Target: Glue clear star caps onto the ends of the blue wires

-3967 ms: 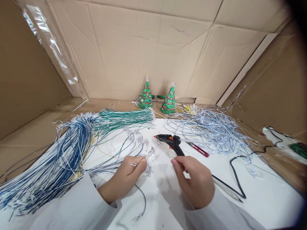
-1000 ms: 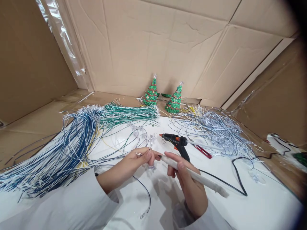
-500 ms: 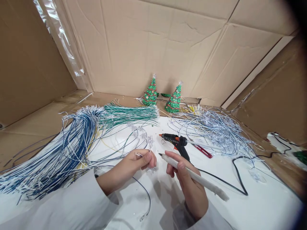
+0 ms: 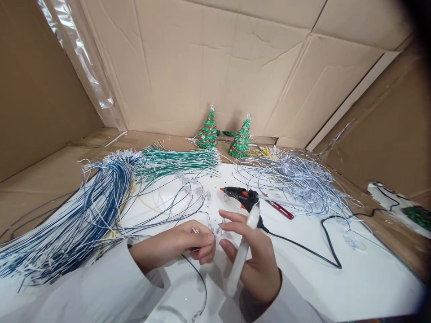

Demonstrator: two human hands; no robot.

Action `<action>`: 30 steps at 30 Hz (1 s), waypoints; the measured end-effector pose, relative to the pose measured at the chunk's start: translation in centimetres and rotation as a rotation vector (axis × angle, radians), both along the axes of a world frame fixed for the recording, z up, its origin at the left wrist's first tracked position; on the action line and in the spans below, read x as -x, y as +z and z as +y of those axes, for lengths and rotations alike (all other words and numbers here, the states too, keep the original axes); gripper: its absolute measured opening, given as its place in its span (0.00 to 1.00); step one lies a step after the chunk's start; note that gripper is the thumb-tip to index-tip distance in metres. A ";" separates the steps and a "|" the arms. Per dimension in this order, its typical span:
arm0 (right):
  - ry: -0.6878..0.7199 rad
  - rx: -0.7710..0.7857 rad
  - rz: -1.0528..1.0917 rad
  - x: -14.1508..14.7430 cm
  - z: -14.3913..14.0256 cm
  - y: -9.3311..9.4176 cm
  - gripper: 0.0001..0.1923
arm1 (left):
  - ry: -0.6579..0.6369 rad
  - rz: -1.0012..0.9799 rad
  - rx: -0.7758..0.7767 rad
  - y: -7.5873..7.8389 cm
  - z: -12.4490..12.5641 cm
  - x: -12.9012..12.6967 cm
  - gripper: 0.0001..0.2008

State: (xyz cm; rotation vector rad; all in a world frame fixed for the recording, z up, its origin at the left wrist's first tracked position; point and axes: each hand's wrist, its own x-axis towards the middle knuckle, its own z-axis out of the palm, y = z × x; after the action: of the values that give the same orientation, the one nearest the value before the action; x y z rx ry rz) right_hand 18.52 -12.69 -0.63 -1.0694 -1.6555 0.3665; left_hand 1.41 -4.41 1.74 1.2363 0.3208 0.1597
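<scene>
Two hands close together, glue stick [image 4: 243, 251] across right hand [image 4: 255, 260] fingers [image 4: 235, 226]

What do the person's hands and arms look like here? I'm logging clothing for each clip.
Both arms wear long white sleeves, loose and smooth like a lab coat, with plain cuffs ending at the wrists. The left hand and right hand are bare: no gloves, rings, watch or markings show. No cables or straps are attached to either arm.
</scene>
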 end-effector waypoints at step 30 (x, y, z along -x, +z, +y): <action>0.047 0.290 0.292 1.1 -0.4 -0.1 0.05 | 0.428 0.190 -0.402 -0.8 -0.3 -0.2 0.15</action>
State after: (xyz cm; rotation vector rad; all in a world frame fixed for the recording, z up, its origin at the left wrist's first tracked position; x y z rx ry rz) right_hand 17.38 -13.10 -0.72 -1.1286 -1.3943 0.7749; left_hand 1.61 -4.75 0.93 1.5706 0.7452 0.4956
